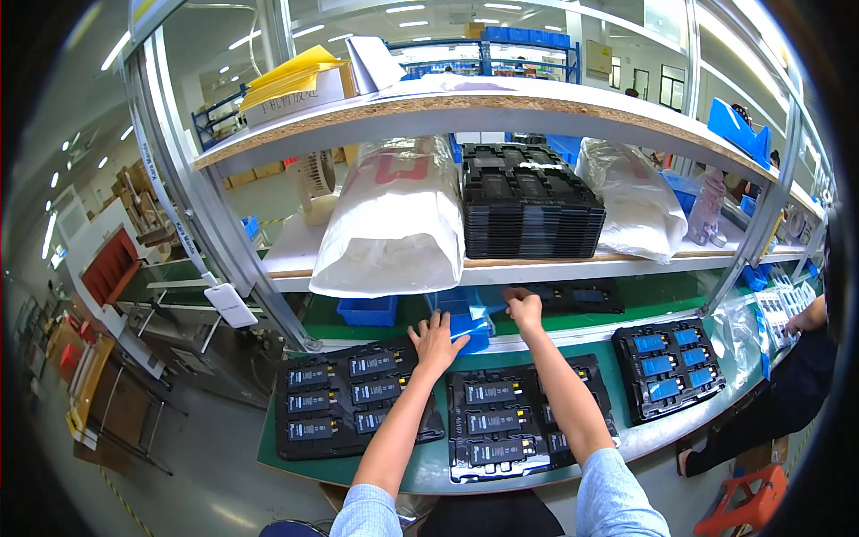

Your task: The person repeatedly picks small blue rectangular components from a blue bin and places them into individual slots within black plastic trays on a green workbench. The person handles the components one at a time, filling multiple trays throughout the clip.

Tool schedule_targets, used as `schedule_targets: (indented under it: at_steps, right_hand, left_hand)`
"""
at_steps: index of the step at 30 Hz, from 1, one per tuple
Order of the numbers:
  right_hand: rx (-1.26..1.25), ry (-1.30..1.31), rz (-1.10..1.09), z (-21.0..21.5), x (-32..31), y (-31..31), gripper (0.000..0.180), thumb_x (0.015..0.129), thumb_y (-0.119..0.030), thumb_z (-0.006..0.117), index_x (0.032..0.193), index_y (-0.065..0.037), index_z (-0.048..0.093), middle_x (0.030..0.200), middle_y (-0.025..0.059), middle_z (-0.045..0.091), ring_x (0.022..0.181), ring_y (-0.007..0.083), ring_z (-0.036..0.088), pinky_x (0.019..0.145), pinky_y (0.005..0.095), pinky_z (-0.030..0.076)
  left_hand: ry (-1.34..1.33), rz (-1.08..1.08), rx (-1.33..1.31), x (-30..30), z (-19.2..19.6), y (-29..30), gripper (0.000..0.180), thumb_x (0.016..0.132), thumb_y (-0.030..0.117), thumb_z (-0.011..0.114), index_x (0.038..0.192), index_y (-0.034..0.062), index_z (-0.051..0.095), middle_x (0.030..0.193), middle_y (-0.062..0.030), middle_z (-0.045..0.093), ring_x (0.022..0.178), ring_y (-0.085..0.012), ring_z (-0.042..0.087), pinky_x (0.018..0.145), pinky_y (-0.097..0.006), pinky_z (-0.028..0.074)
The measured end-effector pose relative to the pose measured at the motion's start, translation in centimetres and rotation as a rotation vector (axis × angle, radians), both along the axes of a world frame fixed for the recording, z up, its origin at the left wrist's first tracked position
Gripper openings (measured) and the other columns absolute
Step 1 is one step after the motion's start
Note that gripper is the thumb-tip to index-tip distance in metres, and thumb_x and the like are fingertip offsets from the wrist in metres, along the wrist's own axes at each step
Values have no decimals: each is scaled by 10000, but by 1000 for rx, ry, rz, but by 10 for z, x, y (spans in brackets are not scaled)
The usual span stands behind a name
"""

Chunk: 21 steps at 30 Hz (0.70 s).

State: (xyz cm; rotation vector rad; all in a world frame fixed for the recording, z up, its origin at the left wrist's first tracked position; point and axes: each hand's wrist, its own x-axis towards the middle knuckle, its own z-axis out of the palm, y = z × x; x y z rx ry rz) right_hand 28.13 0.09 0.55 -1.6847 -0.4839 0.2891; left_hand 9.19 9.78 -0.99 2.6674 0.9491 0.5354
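- The desk (pixel 420 470) is a long curved bench with a flat green top and a pale edge; a wooden shelf (pixel 537 261) runs above its far side.
- On the shelf, a stack of black moulded trays (pixel 530 208) stands between two crinkled plastic bags (pixel 398 224), glossy and soft.
- Three shallow black trays (pixel 353 398) lie on the desk, each holding rows of flat rectangular parts; the right one carries blue parts.
- Both forearms stretch forward from light blue sleeves.
- The left hand (pixel 436 340) lies palm down, fingers spread wide, at the near edge of a small blue plastic bin (pixel 465 318) under the shelf.
- The right hand (pixel 523 307) is curled narrow, knuckles up, at the bin's far right corner; whether it grips anything I cannot tell.
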Motion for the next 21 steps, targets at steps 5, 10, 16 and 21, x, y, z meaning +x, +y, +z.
schedule_targets:
  at_steps: [5,10,16,21]
  right_hand:
    - [239,84,191,9,-20,-47,252,903,-267,663,871,-17,650,708,-2,603,567,68,529,515,218,414]
    - [598,110,-142,21,-3,-100,211,920,-266,644,882,-59,635,761,-28,592,617,65,523,580,213,423]
    - [478,61,69,18,-37,-141,210,927,-243,639,896,-36,625,765,-22,574,671,57,514,617,219,434]
    - [479,39,175,15,-54,-155,216,927,-251,635,904,-37,630,787,-21,585,693,53,530,634,226,469]
  left_hand:
    - [111,-17,-38,-6,6,8,809,784,570,623,1389,68,433,1461,-156,361,1318,-370,318,1055,-677,147]
    - [179,3,-7,2,14,12,872,756,606,632,1390,44,427,1471,-175,340,1335,-369,300,1056,-686,137]
    - [-129,23,-50,4,37,-17,844,788,605,625,1381,39,423,1454,-196,333,1314,-377,324,1079,-576,215]
    - [-666,-631,-677,-9,69,-107,685,821,160,733,1417,108,398,1427,-109,364,1092,-190,512,816,-289,488]
